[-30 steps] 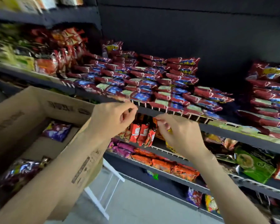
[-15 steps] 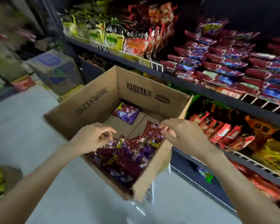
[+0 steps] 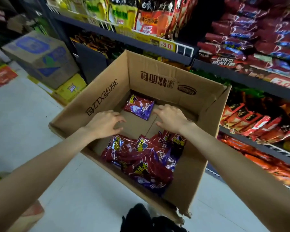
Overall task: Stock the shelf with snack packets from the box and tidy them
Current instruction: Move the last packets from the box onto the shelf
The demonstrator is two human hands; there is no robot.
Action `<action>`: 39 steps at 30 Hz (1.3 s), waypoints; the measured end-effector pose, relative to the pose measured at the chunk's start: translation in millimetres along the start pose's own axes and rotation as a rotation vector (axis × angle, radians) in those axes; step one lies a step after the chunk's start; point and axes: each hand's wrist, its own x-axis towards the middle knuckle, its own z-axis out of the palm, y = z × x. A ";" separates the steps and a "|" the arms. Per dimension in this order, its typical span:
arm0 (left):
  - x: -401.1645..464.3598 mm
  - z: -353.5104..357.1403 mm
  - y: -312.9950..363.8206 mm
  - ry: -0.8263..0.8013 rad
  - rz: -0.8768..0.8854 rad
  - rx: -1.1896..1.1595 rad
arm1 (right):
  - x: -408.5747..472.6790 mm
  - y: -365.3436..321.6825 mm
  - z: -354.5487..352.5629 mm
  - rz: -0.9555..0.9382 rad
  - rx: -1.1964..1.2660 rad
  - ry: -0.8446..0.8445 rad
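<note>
An open cardboard box (image 3: 105, 91) stands on the floor in front of me. One red-and-purple snack packet (image 3: 138, 107) lies flat at the far end of the box bottom. A heap of several same packets (image 3: 144, 158) fills the near end. Both hands are inside the box above the bare bottom, between the lone packet and the heap. My left hand (image 3: 105, 123) has its fingers spread and holds nothing. My right hand (image 3: 172, 117) is also spread and empty, its fingertips close to the lone packet's right edge. The shelf (image 3: 251, 77) with red packets runs along the right.
Shelves of noodle and snack packs line the back and right, with price tags at the front rail (image 3: 167, 46). Stacked cartons (image 3: 40, 57) and a yellow box (image 3: 70, 87) stand on the floor at left. A dark object (image 3: 141, 218) lies at the bottom edge.
My hands left the shelf edge, came down over the box and reached deeper inside, opening their fingers. The view swung from the shelf to the box.
</note>
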 end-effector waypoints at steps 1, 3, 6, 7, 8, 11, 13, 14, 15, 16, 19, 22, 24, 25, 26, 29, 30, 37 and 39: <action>4.9 2.6 -6.8 0.010 -0.007 0.023 | 9.1 1.0 6.2 0.026 -0.005 -0.009; 18.9 9.0 -18.1 0.022 -0.008 0.053 | 23.9 1.8 18.7 0.099 0.015 -0.054; 51.7 22.7 -33.2 0.018 0.017 0.063 | 41.2 3.8 41.7 0.149 0.000 -0.093; 65.7 28.8 -38.0 -0.001 0.030 0.072 | 46.1 6.3 50.5 0.153 -0.013 -0.094; 81.2 36.1 -43.0 -0.015 0.049 0.087 | 50.7 10.2 58.9 0.170 -0.017 -0.089; 126.1 61.8 -53.7 -0.071 0.092 0.134 | 57.3 26.4 85.7 0.320 0.006 -0.110; 152.7 80.1 -58.7 -0.083 0.117 0.125 | 55.9 35.7 105.7 0.456 0.028 -0.143; 164.9 89.4 -61.2 -0.081 0.124 0.106 | 54.8 39.2 116.5 0.528 0.044 -0.159; 172.7 96.1 -62.7 -0.081 0.120 0.088 | 52.7 41.2 124.3 0.587 0.061 -0.176; 182.8 103.8 -64.7 -0.102 0.128 0.075 | 52.0 43.8 133.3 0.651 0.087 -0.199; 211.0 129.1 -70.2 -0.196 0.150 0.024 | 51.2 48.1 160.2 0.853 0.212 -0.231; 232.2 148.1 -72.8 -0.226 0.142 -0.015 | 52.7 47.6 178.9 0.993 0.311 -0.235; 236.2 159.7 -73.4 -0.290 0.124 -0.010 | 56.9 42.5 185.6 0.971 0.285 -0.244; 233.8 164.1 -72.0 -0.323 0.129 0.011 | 59.8 38.5 187.2 0.921 0.265 -0.242; 228.4 167.4 -69.9 -0.343 0.143 0.036 | 63.4 34.7 187.8 0.851 0.251 -0.235; 208.0 171.7 -60.6 -0.282 0.191 0.078 | 75.1 29.4 184.8 0.652 0.285 -0.133; 204.1 172.0 -59.3 -0.242 0.201 0.067 | 78.7 31.3 181.8 0.630 0.323 -0.068; 208.3 170.3 -74.8 -0.273 0.075 -0.066 | 76.3 70.1 179.8 0.890 0.387 -0.195; 210.2 171.3 -77.5 -0.357 0.006 -0.120 | 76.0 76.0 182.5 0.886 0.439 -0.280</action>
